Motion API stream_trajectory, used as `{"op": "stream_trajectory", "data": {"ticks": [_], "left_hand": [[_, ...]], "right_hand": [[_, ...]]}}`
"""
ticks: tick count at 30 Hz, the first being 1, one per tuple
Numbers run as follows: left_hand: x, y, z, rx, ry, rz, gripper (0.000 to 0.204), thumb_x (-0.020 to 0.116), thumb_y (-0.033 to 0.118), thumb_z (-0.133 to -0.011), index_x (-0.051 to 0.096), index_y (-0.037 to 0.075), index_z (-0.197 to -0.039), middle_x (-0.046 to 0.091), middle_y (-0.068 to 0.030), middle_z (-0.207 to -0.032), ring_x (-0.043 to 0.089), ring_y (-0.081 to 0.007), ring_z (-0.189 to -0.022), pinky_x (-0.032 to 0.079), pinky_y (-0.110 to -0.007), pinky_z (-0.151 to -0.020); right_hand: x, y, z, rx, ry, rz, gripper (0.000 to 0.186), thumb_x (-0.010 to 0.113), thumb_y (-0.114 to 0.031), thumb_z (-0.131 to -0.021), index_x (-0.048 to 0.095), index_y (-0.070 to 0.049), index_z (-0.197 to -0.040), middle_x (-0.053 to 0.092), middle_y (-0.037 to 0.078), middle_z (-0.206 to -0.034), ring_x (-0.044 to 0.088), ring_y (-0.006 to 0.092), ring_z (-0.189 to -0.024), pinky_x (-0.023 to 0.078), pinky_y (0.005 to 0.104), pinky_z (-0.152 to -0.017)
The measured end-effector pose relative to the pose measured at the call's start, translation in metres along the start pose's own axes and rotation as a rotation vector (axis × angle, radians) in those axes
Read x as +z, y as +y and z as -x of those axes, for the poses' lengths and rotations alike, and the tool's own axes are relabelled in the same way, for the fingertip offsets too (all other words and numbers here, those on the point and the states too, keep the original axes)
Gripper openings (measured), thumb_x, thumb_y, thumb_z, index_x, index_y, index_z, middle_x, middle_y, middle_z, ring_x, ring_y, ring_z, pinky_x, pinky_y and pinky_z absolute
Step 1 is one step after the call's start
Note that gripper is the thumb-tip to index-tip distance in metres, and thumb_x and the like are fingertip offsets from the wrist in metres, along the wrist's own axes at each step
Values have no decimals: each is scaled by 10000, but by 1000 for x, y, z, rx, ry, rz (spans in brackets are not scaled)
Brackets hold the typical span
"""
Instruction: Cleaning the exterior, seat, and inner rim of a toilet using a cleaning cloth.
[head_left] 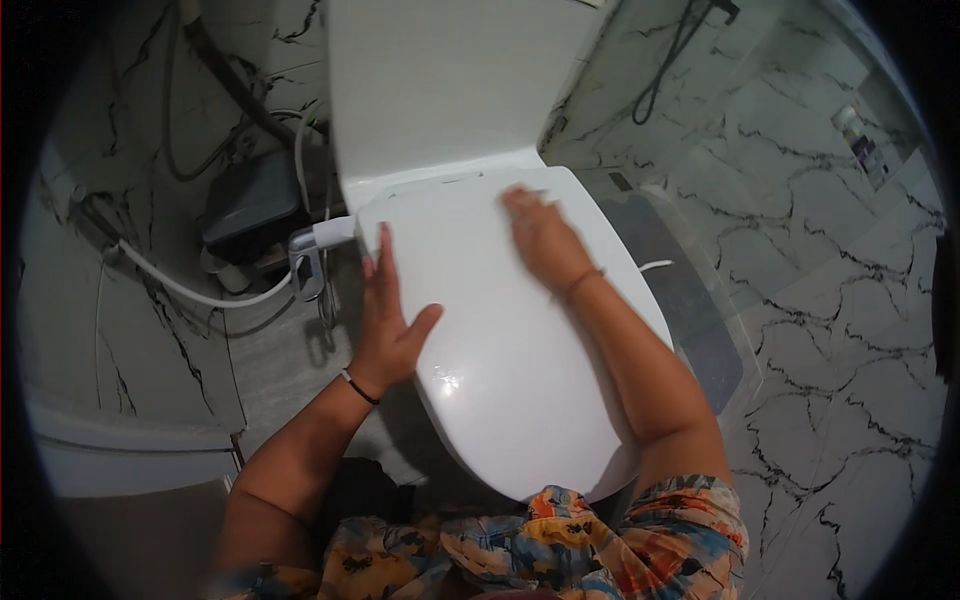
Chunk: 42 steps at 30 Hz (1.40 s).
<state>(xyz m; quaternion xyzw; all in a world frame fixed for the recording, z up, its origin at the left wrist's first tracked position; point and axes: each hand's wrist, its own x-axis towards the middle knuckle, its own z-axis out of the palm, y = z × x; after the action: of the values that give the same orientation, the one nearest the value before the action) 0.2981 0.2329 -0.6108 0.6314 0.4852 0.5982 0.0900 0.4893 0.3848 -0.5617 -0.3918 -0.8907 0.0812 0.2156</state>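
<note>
Marbled tiles [820, 300] fill the right of the frame. At centre lies the lid [510, 340], closed; it looks stiff, fairly light and slick, probably best held by its rounded front rim, lower centre. The left hand [388, 325] is unclenched, fingers spread at its left edge; the right hand [545, 245] is blurred over its upper part, its grip impossible to tell. The sprayer [306, 265] crowds the upper-left corner; the tank [440, 90] stands behind.

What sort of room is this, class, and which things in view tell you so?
Most likely a bathroom: a white toilet with its lid down stands in the middle, a white hose curves along its left side, and dark-veined, marble-look tiles cover the surfaces at right.
</note>
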Motion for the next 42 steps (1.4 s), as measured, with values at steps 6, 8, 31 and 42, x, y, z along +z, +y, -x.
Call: {"op": "stream_trajectory", "data": {"ticks": [6,8,31,42], "left_hand": [[-8,6,-4,104,-363,-181,376,573,317,-791,631,153,-1124,577,-62,-1191,421,-279,-1221,-21,-548,-1084],[-5,5,-1,87,-265,-161,265,582,326,-790,690,195,-994,612,-14,-1121,451,-241,-1170,-19,-559,-1081],[-66,-3,-13,126,487,428,500,223,306,-930,551,-57,-1036,566,-192,-1105,513,-258,-1085,330,-359,-995],[-73,-5,-9,76,529,442,485,251,295,-939,580,-50,-1026,603,-158,-1038,549,-234,-995,387,-311,-908]], "right_hand": [[1,54,-54,332,90,174,384,441,-123,-860,518,-41,-1227,465,158,-1319,435,277,-1227,311,388,-1039],[21,22,-61,151,53,-165,354,453,-117,-856,557,-46,-1186,489,150,-1296,449,276,-1212,352,365,-1015],[41,-173,-47,-795,-600,680,185,513,-202,-786,682,-124,-794,661,89,-844,628,254,-872,397,424,-954],[-4,-167,75,-969,-895,269,92,579,-197,-706,641,-149,-754,566,21,-712,592,176,-774,359,477,-961]]}}
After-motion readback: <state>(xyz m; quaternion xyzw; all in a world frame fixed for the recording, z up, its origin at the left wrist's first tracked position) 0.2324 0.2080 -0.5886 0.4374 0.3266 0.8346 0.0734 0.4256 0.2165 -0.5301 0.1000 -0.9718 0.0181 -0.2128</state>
